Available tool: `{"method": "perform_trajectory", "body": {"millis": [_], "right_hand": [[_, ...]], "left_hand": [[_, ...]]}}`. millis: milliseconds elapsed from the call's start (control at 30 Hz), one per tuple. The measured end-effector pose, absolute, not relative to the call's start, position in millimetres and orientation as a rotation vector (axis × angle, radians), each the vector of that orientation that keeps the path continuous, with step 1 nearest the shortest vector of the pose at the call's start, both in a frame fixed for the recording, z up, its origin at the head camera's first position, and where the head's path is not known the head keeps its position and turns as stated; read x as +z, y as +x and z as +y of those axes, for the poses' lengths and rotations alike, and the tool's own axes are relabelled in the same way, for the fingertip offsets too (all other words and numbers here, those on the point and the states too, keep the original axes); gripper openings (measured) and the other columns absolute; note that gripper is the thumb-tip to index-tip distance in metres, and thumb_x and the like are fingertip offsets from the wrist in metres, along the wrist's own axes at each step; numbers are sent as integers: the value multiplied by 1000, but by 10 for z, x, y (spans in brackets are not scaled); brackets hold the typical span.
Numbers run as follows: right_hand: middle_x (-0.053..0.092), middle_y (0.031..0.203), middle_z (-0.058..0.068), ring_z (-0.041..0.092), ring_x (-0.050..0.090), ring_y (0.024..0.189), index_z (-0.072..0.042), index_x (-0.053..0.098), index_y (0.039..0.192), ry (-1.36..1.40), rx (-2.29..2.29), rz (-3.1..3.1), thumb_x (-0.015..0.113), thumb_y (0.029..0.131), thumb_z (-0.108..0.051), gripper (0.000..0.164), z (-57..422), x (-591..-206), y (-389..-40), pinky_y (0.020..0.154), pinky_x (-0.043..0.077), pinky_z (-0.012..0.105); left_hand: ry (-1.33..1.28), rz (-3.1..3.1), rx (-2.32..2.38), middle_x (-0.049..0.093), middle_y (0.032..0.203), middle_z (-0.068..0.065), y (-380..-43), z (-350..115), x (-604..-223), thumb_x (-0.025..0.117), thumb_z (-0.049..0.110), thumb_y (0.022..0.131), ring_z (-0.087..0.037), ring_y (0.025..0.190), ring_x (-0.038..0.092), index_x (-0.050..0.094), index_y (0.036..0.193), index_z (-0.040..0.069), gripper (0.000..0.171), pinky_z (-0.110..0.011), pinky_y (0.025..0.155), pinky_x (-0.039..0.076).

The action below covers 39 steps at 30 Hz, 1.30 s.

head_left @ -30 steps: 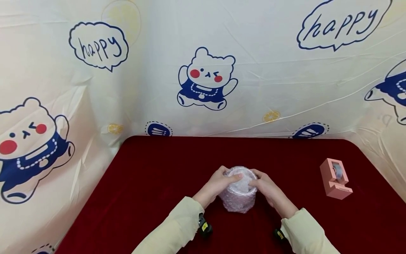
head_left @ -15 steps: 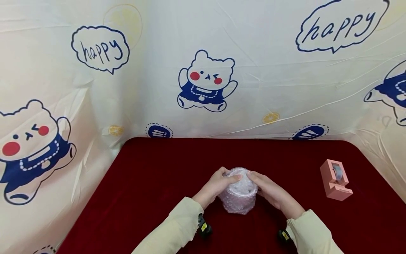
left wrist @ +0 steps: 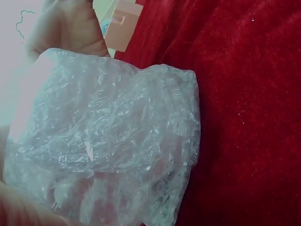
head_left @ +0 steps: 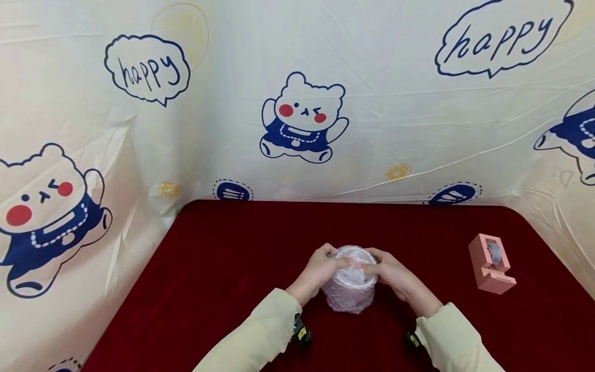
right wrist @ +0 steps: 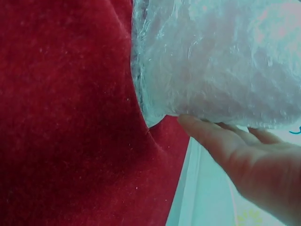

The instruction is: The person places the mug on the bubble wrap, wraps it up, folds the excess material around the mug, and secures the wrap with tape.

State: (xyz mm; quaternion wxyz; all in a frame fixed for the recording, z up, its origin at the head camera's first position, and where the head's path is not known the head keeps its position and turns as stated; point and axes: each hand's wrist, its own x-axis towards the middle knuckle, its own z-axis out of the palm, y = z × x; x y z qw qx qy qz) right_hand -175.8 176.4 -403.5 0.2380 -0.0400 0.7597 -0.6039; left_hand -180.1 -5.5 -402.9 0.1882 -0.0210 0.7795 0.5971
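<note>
A round, drum-shaped bundle in clear bubble wrap [head_left: 350, 297] stands on the red cloth between both hands. What the wrap encloses is hidden. From the left side, my left hand [head_left: 322, 266] grips it, thumb laid over the top. My right hand [head_left: 392, 274] holds the opposite side, its thumb also pressing the wrap on top, the two thumb tips close together. Crinkled layers of the bubble wrap [left wrist: 108, 122] fill the left wrist view, with the right hand [left wrist: 70, 26] behind them. In the right wrist view, fingers of the left hand [right wrist: 244, 160] lie along the far side.
A pink tape dispenser [head_left: 492, 279] with a tape roll [head_left: 495, 251] stands on the right of the red-covered table [head_left: 241, 243]. A pale printed curtain [head_left: 209, 103] hangs behind and at both sides. Dark cameras [head_left: 302, 333] are strapped at the wrists.
The right hand shifted its hold: half a second ago its fingers lay over the bundle's upper right edge, and now its thumb presses farther in on top. Left hand and bundle stay almost in place.
</note>
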Motion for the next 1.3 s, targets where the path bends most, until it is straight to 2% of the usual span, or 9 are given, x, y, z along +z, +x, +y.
{"method": "perform_trajectory", "body": {"millis": [167,333,667,800,900,967,1067,1167,1300], "right_hand": [[61,112,16,10,58,84,10,46,131,21,-1644,2203,59,82,-8,53,1687,-4054,-1732,73,49,24],[64,107,17,12,57,82,9,54,123,89,-1605,2338,62,78,-3,48,1623,-4063,-1738,70,48,24],[65,104,19,15,55,79,10,58,119,148,-1554,2445,61,74,4,46,1585,-4065,-1755,65,47,24],[62,114,21,16,58,89,10,52,127,65,-1546,2376,63,80,-5,51,1658,-4060,-1745,72,48,25],[53,130,25,22,57,106,10,39,137,-35,-1584,2232,58,89,-15,58,1727,-4046,-1726,87,49,30],[46,138,26,27,52,119,9,30,143,-91,-1606,2137,54,93,-21,63,1757,-4034,-1715,100,45,39],[36,146,26,36,40,132,6,22,147,-121,-1646,2040,55,93,-27,70,1764,-4034,-1697,112,31,53],[36,146,26,40,36,135,4,24,146,-101,-1657,2053,60,90,-26,73,1740,-4045,-1683,112,26,58],[41,142,27,37,44,128,6,29,143,-68,-1620,2135,63,89,-19,69,1695,-4023,-1698,107,37,52]], "left_hand": [[-76,2239,1681,58,105,-12,-1789,-21,-4035,70,21,84,-22,95,55,53,95,5,26,-39,81,48],[-114,2291,1660,60,109,-13,-1775,8,-4049,72,21,83,-24,99,57,54,96,6,26,-40,81,50],[-149,2363,1633,61,109,-15,-1745,52,-4043,76,22,78,-29,103,58,55,96,6,31,-43,83,51],[-158,2364,1622,61,110,-15,-1741,51,-4028,75,22,79,-30,103,58,56,99,5,32,-44,83,51],[-154,2350,1627,60,112,-16,-1743,48,-4017,73,22,81,-30,104,58,56,102,4,32,-45,84,51],[-147,2345,1632,60,112,-15,-1745,48,-4014,72,21,82,-30,104,58,56,103,4,32,-45,84,51],[-138,2336,1642,60,112,-16,-1751,45,-4020,72,21,82,-30,104,58,56,104,3,32,-45,85,51],[-141,2326,1650,60,113,-16,-1754,45,-4029,72,21,82,-30,104,58,56,104,3,33,-46,86,50],[-159,2314,1659,59,113,-15,-1758,46,-4031,72,21,83,-29,105,58,56,103,3,32,-45,86,50]]}}
